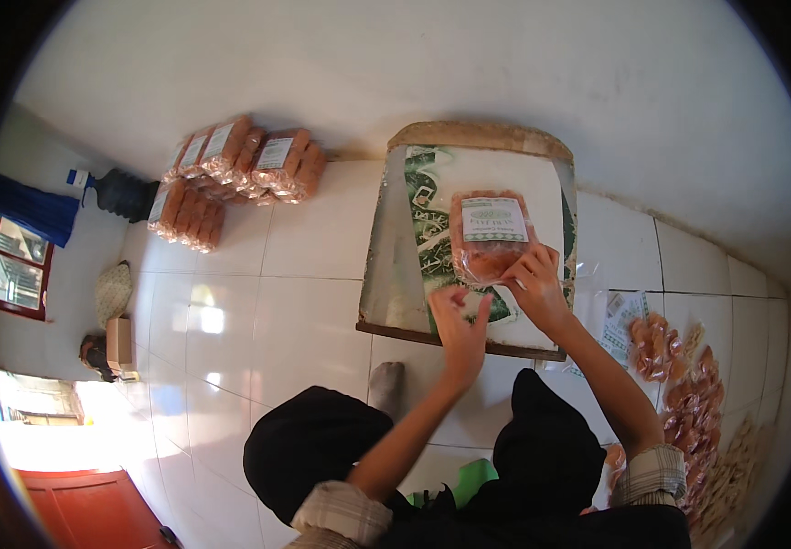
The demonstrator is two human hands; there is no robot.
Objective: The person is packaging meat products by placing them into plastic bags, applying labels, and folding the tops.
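Note:
A clear plastic packet of orange-brown food (491,261) with a white and green label lies on a low table (528,165) in front of me. My right hand (537,285) pinches the packet's near right corner, where the loose plastic end is. Just left of that end, my left hand (459,334) hovers over the table's near part. Its thumb stands apart from the curled fingers, and nothing shows between them. A white sheet with a green printed pattern (427,220) covers much of the tabletop under the packet.
Stacked filled packets (222,169) stand on the floor against the wall at far left. Right of the table lie empty labelled bags (626,325) and rows of loose orange-brown pieces (693,403). A large water bottle (126,194) and a cardboard box (119,343) are further left.

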